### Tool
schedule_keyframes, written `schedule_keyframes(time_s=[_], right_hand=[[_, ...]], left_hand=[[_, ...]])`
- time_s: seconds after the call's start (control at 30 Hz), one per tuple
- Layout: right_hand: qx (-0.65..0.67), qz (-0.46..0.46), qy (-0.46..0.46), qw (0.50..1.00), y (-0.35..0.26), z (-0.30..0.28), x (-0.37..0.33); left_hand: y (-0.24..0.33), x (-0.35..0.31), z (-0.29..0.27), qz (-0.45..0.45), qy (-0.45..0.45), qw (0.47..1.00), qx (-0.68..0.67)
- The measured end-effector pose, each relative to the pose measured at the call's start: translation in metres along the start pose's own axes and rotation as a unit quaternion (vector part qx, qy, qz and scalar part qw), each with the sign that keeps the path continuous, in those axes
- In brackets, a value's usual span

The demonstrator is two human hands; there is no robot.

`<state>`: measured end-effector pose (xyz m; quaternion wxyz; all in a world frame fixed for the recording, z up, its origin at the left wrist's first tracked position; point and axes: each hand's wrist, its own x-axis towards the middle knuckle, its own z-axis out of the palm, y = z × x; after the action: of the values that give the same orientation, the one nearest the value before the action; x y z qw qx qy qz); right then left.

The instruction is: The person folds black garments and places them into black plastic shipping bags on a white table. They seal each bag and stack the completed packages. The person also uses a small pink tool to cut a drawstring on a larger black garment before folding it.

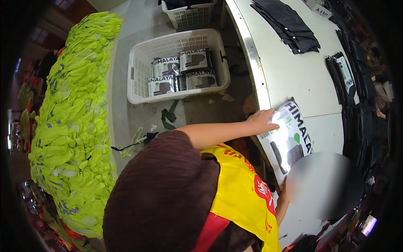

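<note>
My left hand (262, 122) is closed on the upper left edge of a flat, shiny plastic package (289, 132). Its white front carries black lettering, a green mark and a picture of dark items. The package lies tilted above the near edge of the white table (310, 84). At its lower corner is my right hand (285, 191), only partly in sight. A round grey blurred patch covers that hand's fingers and the package's lower right side, so its grip is hidden.
A white plastic basket (138, 90) on the floor holds several similar packages (193, 59). Another basket (189, 17) stands behind it. Neon-yellow garments (75, 126) are heaped at left. Folded black garments (289, 27) and stacked dark packages (342, 77) lie on the table. Fabric scraps (168, 115) litter the floor.
</note>
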<state>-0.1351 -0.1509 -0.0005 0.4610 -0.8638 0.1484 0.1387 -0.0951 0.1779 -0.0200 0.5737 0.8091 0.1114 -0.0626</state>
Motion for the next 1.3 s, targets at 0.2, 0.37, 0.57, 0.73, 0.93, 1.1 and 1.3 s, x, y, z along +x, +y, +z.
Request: schedule_keyframes(time_s=[0.2,0.37,0.57,0.73,0.93,1.1,1.3], right_hand=[[-0.023,-0.119,-0.152,0.981,-0.098,0.112,-0.031],[-0.095,-0.218,-0.268,0.934,-0.181,0.262,-0.04],[-0.172,-0.307,-0.299,0.887,-0.202,0.394,0.056],[-0.351,-0.336,-0.186,0.854,-0.199,0.413,0.112],[-0.225,-0.319,-0.146,0.909,-0.129,0.335,0.06],[-0.323,-0.126,-0.212,0.914,0.041,0.258,-0.034],[-0.298,0.187,-0.188,0.917,0.189,0.196,-0.189]], left_hand=[[-0.117,-0.075,-0.11,-0.075,0.165,0.981,-0.071],[-0.205,-0.136,-0.2,-0.245,0.314,0.904,-0.153],[-0.299,-0.08,-0.267,-0.225,0.372,0.885,-0.168],[-0.352,-0.029,-0.279,-0.341,0.385,0.854,0.078],[-0.374,-0.059,-0.231,-0.302,0.157,0.939,0.054],[-0.405,-0.092,-0.193,-0.27,-0.11,0.937,0.192],[-0.332,-0.082,-0.134,-0.113,-0.343,0.861,0.357]])
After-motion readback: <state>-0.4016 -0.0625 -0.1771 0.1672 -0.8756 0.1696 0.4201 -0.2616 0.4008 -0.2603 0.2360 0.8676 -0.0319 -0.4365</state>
